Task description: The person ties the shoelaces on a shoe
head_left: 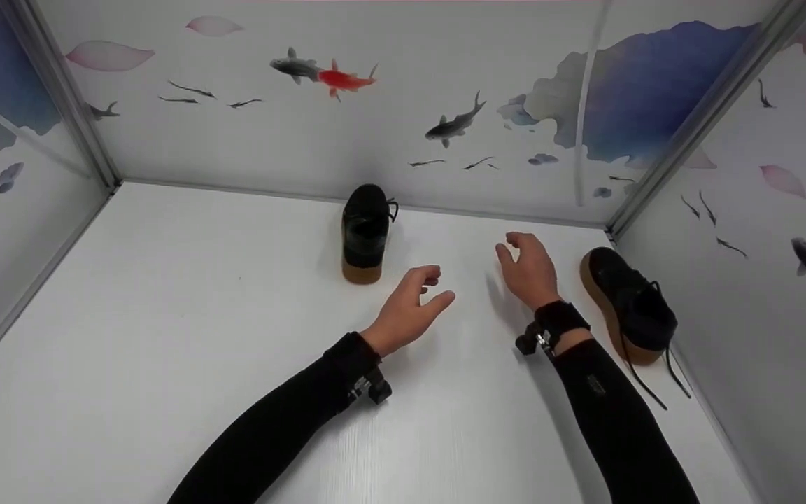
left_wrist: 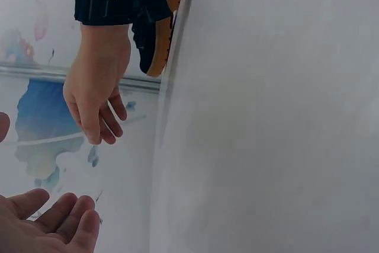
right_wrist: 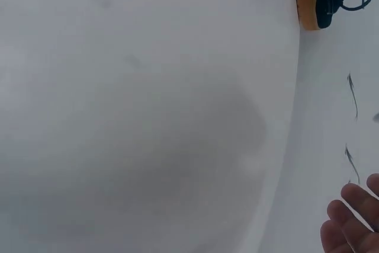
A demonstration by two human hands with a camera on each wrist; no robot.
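Both hands are held over the white surface with nothing in them. My left hand (head_left: 406, 308) has its fingers loosely bent and the thumb apart, just to the near right of a black shoe (head_left: 366, 231) with a tan sole, which stands upright by the back wall. My right hand (head_left: 529, 271) reaches forward, fingers slightly bent, to the left of a second black shoe (head_left: 628, 301). That shoe lies along the right wall with its loose laces trailing toward the right forearm. In the left wrist view, the right hand (left_wrist: 98, 87) hangs with relaxed fingers above the left fingers (left_wrist: 68, 217).
White panels printed with fish and petals enclose the surface (head_left: 165, 315) at the back, left and right. Metal posts (head_left: 697, 133) stand at the corners. A black strap with a small camera (head_left: 375, 388) sits on each wrist.
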